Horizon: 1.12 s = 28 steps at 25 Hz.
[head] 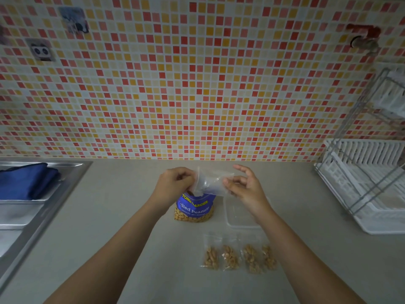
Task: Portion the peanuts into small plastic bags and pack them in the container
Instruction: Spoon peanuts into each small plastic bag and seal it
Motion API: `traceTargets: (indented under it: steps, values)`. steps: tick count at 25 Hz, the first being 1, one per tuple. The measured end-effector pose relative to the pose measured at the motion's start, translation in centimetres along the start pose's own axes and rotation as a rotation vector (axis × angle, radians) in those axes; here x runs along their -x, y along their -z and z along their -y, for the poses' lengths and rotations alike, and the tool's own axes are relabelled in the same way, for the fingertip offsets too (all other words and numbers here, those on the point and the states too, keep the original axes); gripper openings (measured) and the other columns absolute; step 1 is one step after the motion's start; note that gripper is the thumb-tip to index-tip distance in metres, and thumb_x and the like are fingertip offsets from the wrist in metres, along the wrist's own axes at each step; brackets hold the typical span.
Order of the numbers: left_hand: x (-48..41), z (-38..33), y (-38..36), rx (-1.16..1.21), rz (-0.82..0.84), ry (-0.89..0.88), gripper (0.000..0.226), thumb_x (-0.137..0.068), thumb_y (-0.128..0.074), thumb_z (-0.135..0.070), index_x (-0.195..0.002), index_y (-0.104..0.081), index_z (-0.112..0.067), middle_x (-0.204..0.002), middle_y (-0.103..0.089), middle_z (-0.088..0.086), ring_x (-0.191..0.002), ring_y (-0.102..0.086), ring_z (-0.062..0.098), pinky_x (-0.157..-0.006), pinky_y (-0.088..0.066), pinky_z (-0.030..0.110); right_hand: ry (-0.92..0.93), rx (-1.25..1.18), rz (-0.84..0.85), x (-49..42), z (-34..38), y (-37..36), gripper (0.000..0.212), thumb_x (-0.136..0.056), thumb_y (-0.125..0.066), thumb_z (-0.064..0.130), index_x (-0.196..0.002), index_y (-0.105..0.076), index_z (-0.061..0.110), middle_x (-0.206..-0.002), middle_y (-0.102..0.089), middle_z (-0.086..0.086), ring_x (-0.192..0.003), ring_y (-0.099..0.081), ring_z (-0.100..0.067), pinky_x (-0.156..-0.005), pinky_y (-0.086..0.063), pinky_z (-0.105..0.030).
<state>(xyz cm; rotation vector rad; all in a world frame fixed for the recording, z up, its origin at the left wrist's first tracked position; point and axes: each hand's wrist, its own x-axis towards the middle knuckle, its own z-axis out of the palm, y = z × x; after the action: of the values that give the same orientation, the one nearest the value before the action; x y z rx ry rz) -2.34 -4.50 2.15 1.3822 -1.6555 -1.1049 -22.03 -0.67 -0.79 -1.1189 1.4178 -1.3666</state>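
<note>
A blue bag of salted peanuts [194,208] stands open on the grey counter, its lower window showing nuts. Just above it both hands hold an empty small clear plastic bag [211,182]. My left hand [175,183] pinches its left edge with closed fingers. My right hand [243,186] grips the right edge between thumb and forefinger, other fingers spread. A clear plastic container [240,216] sits to the right of the peanut bag, partly under my right wrist. Several small filled bags of peanuts [240,256] lie in a row nearer to me.
A steel sink [26,211] with a blue cloth [28,181] lies at the left. A white dish rack [370,185] stands at the right against the mosaic-tiled wall. A tap [363,40] sticks out of the wall at upper right.
</note>
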Motion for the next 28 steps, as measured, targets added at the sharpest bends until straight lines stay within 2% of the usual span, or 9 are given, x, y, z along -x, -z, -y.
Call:
traceTargets:
  steps: [3,6,12,15,18,21,23,25,28]
  values:
    - [-0.6,-0.3,0.1,-0.099,-0.036,-0.074,0.015,-0.088,-0.055,-0.014,-0.084,-0.070,-0.013,-0.076,-0.066,0.001,-0.068,-0.057,0.011,-0.059,-0.044,0.015,0.000,0.022,-0.003,-0.6,0.0,0.0,0.045,-0.079,-0.071,0.016,-0.117,-0.047,0.025,-0.068,-0.068,0.003,-0.070,-0.065,-0.011,-0.072,-0.053,-0.028]
    - [-1.4,-0.2,0.0,-0.234,-0.128,-0.135,0.017,-0.088,-0.057,-0.014,-0.093,-0.072,-0.009,-0.079,-0.067,0.001,-0.069,-0.056,0.008,-0.060,-0.040,0.011,-0.015,-0.020,0.050,-1.2,0.0,-0.2,0.038,-0.087,-0.061,0.014,-0.118,-0.046,0.030,-0.079,-0.074,-0.001,-0.085,-0.070,-0.015,-0.081,-0.054,-0.033]
    - [-3.1,0.8,0.1,-0.175,-0.116,-0.062,0.015,-0.084,-0.062,-0.010,-0.094,-0.073,-0.008,-0.080,-0.069,0.003,-0.070,-0.059,0.011,-0.068,-0.048,0.022,0.025,0.106,0.107,-1.8,-0.7,0.2,0.049,-0.080,-0.070,0.017,-0.120,-0.046,0.031,-0.090,-0.067,0.000,-0.086,-0.066,-0.013,-0.078,-0.053,-0.024]
    - [-3.8,1.0,0.0,-0.118,-0.089,0.006,0.014,-0.084,-0.063,-0.010,-0.093,-0.073,-0.008,-0.078,-0.068,0.002,-0.071,-0.060,0.012,-0.071,-0.051,0.026,-0.011,0.079,0.118,-2.6,-1.1,0.3,0.049,-0.082,-0.065,0.008,-0.122,-0.046,0.029,-0.095,-0.066,-0.001,-0.086,-0.065,-0.013,-0.077,-0.052,-0.025]
    - [-4.5,1.3,-0.2,-0.077,-0.070,0.059,0.013,-0.083,-0.063,-0.009,-0.090,-0.073,-0.009,-0.079,-0.068,0.002,-0.073,-0.061,0.014,-0.075,-0.053,0.030,0.023,0.190,0.031,-3.5,-1.7,-0.1,0.047,-0.083,-0.059,0.001,-0.121,-0.045,0.024,-0.119,-0.059,-0.002,-0.093,-0.060,-0.011,-0.079,-0.047,-0.022]
    - [-5.0,1.8,-0.2,-0.071,-0.065,0.087,0.014,-0.083,-0.063,-0.010,-0.092,-0.073,-0.010,-0.085,-0.070,0.004,-0.081,-0.063,0.018,-0.079,-0.053,0.031,0.331,0.489,-0.079,-3.6,-1.6,-0.3,0.048,-0.078,-0.065,0.018,-0.124,-0.049,0.017,-0.126,-0.050,0.003,-0.112,-0.048,-0.008,-0.096,-0.035,-0.017]
    - [-5.1,2.1,-0.2,-0.062,-0.047,0.093,0.013,-0.083,-0.062,-0.008,-0.090,-0.073,-0.010,-0.083,-0.069,0.004,-0.080,-0.063,0.017,-0.076,-0.051,0.029,0.487,0.684,0.037,-3.5,-1.1,-1.0,0.059,-0.074,-0.069,0.035,-0.126,-0.050,0.015,-0.126,-0.050,0.003,-0.117,-0.043,-0.007,-0.102,-0.029,-0.015]
    - [-5.0,2.1,-0.4,-0.020,-0.016,0.097,0.012,-0.082,-0.063,-0.007,-0.085,-0.073,-0.013,-0.077,-0.069,0.002,-0.074,-0.063,0.015,-0.071,-0.050,0.026,0.500,0.852,0.176,-3.5,-0.8,-2.0,0.073,-0.069,-0.073,0.046,-0.131,-0.047,0.017,-0.132,-0.048,0.002,-0.122,-0.041,-0.011,-0.104,-0.028,-0.019]
    - [-5.0,2.1,-0.7,0.003,0.015,0.086,0.011,-0.080,-0.065,-0.007,-0.079,-0.073,-0.015,-0.072,-0.069,0.000,-0.068,-0.064,0.011,-0.067,-0.050,0.022,0.506,0.918,0.189,-3.8,-1.2,-3.0,0.084,-0.063,-0.076,0.052,-0.133,-0.045,0.017,-0.132,-0.050,0.001,-0.121,-0.043,-0.015,-0.102,-0.029,-0.023]
